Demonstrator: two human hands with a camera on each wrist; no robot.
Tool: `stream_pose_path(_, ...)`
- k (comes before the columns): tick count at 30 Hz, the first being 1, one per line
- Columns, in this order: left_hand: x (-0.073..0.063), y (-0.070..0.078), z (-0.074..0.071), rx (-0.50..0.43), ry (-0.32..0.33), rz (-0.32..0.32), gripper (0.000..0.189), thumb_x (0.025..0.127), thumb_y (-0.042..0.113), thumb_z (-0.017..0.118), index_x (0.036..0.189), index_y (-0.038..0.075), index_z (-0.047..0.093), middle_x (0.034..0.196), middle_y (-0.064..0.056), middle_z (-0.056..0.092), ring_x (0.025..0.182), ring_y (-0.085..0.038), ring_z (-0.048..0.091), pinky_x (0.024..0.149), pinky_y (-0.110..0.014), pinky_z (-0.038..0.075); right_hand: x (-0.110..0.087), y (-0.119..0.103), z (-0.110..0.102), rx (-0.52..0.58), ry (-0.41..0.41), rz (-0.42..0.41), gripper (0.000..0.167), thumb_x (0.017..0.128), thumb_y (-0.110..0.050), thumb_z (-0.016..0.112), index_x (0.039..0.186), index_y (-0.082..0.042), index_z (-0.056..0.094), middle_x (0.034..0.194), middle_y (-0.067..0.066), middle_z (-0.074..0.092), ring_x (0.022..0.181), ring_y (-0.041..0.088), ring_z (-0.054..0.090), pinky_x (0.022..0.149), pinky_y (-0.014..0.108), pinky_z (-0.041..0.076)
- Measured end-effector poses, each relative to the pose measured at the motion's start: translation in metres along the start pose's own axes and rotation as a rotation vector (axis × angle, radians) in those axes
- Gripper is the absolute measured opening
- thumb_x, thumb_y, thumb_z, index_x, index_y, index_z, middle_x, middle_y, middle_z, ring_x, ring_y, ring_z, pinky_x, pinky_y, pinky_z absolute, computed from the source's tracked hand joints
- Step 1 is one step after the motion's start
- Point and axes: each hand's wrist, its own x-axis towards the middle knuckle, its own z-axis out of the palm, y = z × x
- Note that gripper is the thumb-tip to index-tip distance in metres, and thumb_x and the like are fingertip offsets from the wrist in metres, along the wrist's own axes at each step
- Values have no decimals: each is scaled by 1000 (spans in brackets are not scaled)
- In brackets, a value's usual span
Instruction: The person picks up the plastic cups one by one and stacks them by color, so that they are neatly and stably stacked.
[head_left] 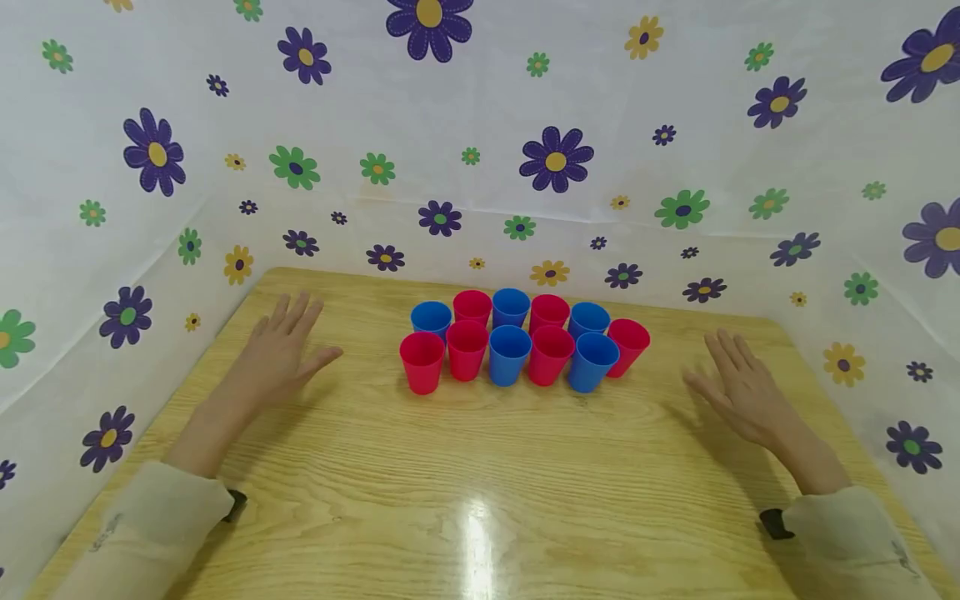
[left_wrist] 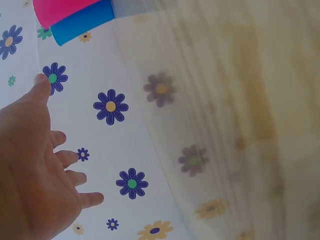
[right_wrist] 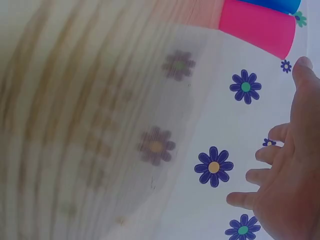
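Note:
Several red and blue plastic cups stand mouth up in two close rows at the middle back of the table, among them a red cup (head_left: 423, 363) at the front left, a blue cup (head_left: 510, 357) in the front middle and a red cup (head_left: 627, 347) at the right end. To the left of them my left hand (head_left: 277, 350) is held with fingers straight and thumb spread, touching no cup. On the other side my right hand (head_left: 742, 396) has its fingers extended too, apart from the cups. Both wrist views show bare palms holding nothing.
The wooden table (head_left: 450, 467) has a light grain. A white cloth with printed flowers (head_left: 480, 100) hangs behind it and along both sides. A dark band (head_left: 776, 523) shows at the right cuff, another (head_left: 234, 505) at the left.

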Motion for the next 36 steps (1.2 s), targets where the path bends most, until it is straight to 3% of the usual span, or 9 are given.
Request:
stream_pose_path(9,-3,19,1,-199,-15,4,89,105,54,53,163,-1,15,168,-25,16,153,-47,19,119,-64,23,0,-12,0,124,33,-5,79,110,-36,49,159,12,10,161,41,11,149,59,9,120,68,5)
stream_pose_path(13,-3,30,3,-336,2,2,81,106,45,57,162,-2,21,166,-26,23,150,-47,26,118,-63,26,1,-18,2,187,48,15,77,109,-36,52,159,10,15,160,40,19,144,62,20,115,74,17)
stream_pose_path(19,-2,49,11,-518,105,-2,68,107,36,58,156,-4,34,158,-26,39,138,-45,47,109,-59,43,2,-31,5,298,78,17,69,107,-30,58,159,6,28,157,34,35,128,64,46,97,76,40)
stream_pose_path(21,-2,55,13,-593,124,-15,65,107,35,58,155,-4,36,155,-24,43,137,-43,49,109,-57,43,3,-35,6,332,77,20,67,107,-29,58,158,6,30,156,33,38,126,62,49,97,73,43)
stream_pose_path(23,-2,62,15,-665,123,-39,65,107,36,58,155,-2,37,154,-23,45,137,-41,50,110,-56,44,5,-40,5,346,75,29,66,107,-30,58,157,5,33,154,32,42,126,58,52,97,66,47)
stream_pose_path(26,-3,71,18,-756,102,-81,67,107,39,57,156,0,36,154,-20,46,138,-39,49,111,-53,43,8,-44,6,387,79,36,65,107,-31,59,156,4,35,152,31,46,130,53,52,98,34,53)
stream_pose_path(29,0,79,22,-798,86,-108,69,106,41,59,157,1,37,154,-20,46,139,-37,48,112,-50,43,12,-46,8,450,91,38,64,106,-31,60,155,3,38,150,29,48,133,49,51,91,7,44)
stream_pose_path(31,2,83,24,-820,83,-114,69,105,39,62,156,1,37,154,-20,46,140,-37,47,112,-50,42,15,-47,11,493,94,31,63,106,-29,62,155,3,39,150,29,49,134,48,50,88,2,39)
stream_pose_path(36,6,91,29,-868,73,-133,72,101,33,69,157,0,36,155,-22,44,141,-39,45,115,-51,39,23,-50,16,547,99,9,62,104,-23,65,154,5,39,149,30,49,133,50,49,89,4,42)
